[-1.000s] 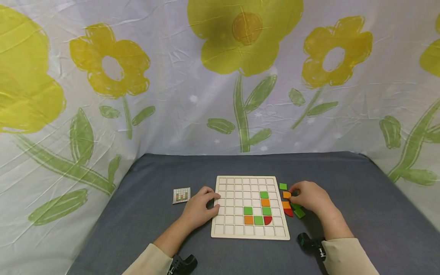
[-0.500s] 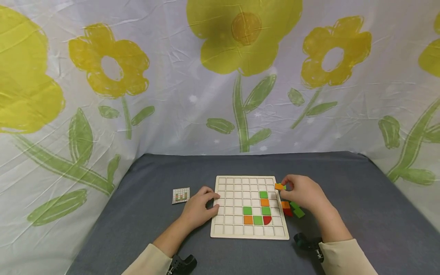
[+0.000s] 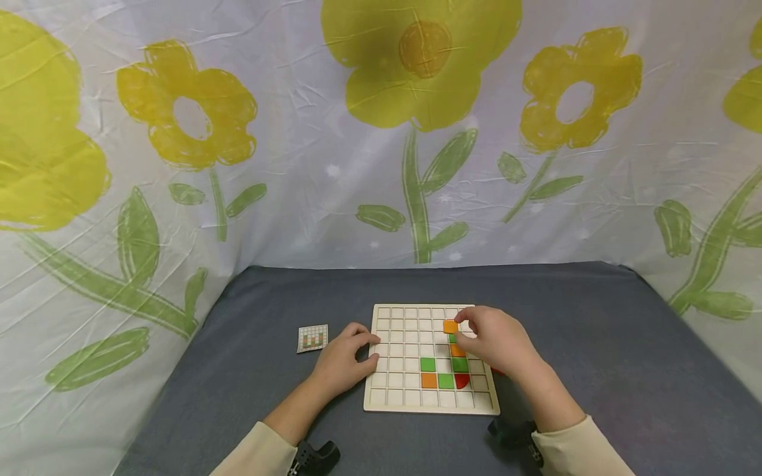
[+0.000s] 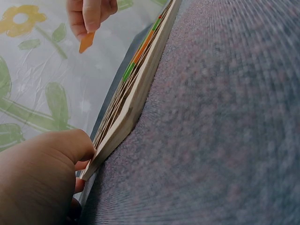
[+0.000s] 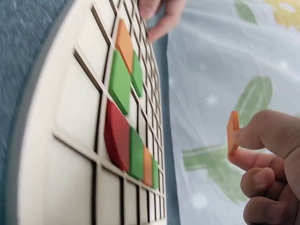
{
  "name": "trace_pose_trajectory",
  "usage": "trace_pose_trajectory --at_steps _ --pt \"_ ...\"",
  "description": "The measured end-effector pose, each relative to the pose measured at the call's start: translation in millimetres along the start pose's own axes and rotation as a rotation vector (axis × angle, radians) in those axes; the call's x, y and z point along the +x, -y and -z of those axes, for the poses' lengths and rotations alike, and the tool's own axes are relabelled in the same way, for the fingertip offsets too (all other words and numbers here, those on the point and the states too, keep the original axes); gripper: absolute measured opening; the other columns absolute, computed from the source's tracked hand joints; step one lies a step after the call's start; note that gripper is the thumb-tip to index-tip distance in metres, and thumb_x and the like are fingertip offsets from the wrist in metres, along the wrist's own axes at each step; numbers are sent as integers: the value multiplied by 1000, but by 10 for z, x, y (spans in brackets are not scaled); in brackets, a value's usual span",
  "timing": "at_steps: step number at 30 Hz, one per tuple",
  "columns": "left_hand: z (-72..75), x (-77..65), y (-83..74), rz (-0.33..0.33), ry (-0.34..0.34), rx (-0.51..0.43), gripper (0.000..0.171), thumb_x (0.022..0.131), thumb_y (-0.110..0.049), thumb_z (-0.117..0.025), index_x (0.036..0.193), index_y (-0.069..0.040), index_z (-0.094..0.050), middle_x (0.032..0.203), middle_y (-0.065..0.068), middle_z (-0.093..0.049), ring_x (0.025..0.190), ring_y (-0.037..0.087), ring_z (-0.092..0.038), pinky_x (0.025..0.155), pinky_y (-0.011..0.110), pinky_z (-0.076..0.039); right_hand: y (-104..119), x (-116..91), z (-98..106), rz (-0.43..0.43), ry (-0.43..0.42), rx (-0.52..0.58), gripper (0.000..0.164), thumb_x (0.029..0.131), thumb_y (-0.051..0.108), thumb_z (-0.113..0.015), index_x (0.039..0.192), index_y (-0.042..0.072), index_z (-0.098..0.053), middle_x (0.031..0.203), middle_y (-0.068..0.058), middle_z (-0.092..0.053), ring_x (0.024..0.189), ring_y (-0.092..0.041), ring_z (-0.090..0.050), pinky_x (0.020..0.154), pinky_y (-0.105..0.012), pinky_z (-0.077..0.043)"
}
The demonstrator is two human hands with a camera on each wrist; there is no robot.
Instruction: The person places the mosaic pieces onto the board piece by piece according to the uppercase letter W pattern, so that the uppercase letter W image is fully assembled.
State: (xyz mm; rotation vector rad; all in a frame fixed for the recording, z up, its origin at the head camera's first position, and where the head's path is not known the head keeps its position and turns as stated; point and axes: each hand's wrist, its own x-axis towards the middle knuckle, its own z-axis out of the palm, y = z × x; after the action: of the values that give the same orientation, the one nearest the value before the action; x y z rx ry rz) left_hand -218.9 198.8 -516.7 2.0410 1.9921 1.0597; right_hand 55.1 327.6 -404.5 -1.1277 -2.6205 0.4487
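Pinching an orange tile (image 3: 450, 326), my right hand (image 3: 499, 340) is clamped on its right edge between thumb and forefinger, probably so that most of the piece sticks out past my fingertips. The tile hangs above the far right part of the gridded board (image 3: 431, 412), apart from it. My remaining fingers curl back, I'd guess to stay out of the way of the 7 pieces in the cells. Of these, 4 stand in a column ending at a red rounded piece (image 3: 462, 381); the ridges seem to be what holds them square. My fingers partly hide the farthest green tile (image 3: 452, 338).

My left hand (image 3: 345, 360) rests on the board's left rim, thumb and forefinger apart; that light touch likely stops it sliding on the dark cloth (image 3: 238, 396).

A small printed card (image 3: 312, 338) lies left of the board, presumably where neither arm covers it. Some loose red (image 3: 497, 371) shows at the right edge, mostly behind my wrist; I cannot tell what else lies there.
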Motion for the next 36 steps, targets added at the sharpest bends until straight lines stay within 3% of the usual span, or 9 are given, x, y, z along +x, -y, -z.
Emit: trace_pose_trajectory --at_steps 10,19,30,36 --pt "5 2 20 -4 1 9 25 92 -20 -74 117 -17 -76 113 -3 -59 81 10 -55 71 34 -48 136 54 -227 69 29 -56 21 91 21 -74 111 14 -77 69 6 -53 60 -12 -46 53 -31 -37" --pt "7 -4 14 1 8 -2 25 92 -21 -74 117 -18 -76 113 -4 -58 80 9 -54 70 32 -48 190 51 -338 49 114 -89 17 92 19 -74 107 12 -79 64 9 -56 61 -11 -49 55 -32 -44" --pt "11 3 -5 -1 20 3 25 93 -22 -74 118 -18 -76 113 -4 -58 79 9 -54 71 32 -48 124 65 -456 72 87 -94 15 90 22 -78 103 15 -80 79 5 -68 67 -11 -51 57 -33 -46" --pt "15 -8 2 -3 19 2 25 93 -21 -74 118 -17 -76 113 -4 -58 78 9 -53 70 32 -47 135 53 -439 56 58 -109 4 91 24 -78 92 21 -81 86 6 -72 73 -9 -60 59 -33 -49"
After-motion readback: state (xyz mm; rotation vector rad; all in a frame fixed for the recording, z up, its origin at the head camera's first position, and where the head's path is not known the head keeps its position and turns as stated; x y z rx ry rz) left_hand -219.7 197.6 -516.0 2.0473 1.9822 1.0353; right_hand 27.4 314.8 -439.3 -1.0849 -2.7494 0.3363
